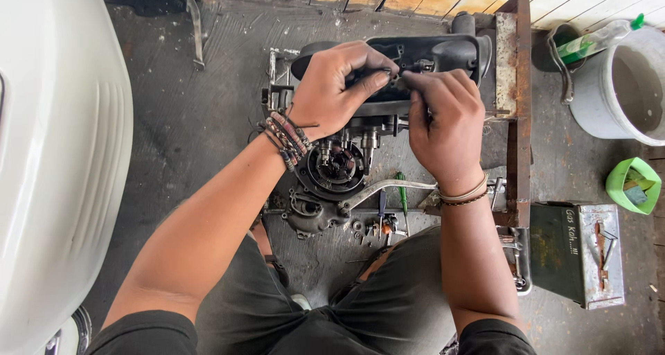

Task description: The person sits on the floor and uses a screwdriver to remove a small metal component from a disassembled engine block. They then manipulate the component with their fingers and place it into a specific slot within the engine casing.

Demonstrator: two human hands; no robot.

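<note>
Hands meet over the upper end of a dark engine (388, 85) that lies on a stained concrete floor (194, 119). The left hand (336, 88), its wrist wrapped in beaded bracelets (287, 137), curls its thumb and forefinger together at an opening in the black casing. The right hand (443, 123) comes in from the other side, fingers bunched and pinching something tiny at the same spot — the part itself is too small and too hidden to name. The two sets of fingertips sit just beside each other, touching or nearly so; both hands are clenched in a fine pinch, not spread.

Below the hands the engine shows a round flywheel housing (336, 169) with bolts around it, and a pale bent lever (388, 187) runs out to the right. A green-handled screwdriver (402, 192) lies near it, among small loose nuts and bits by the person's knees.

A rusty angle-iron frame (516, 105) stands along the engine's right side. Further right sit a grey bucket (616, 85), a small green cup (634, 184) and a dented green metal box (575, 251) — all well apart from the hands. A white scooter body panel (55, 154) fills the left edge.
</note>
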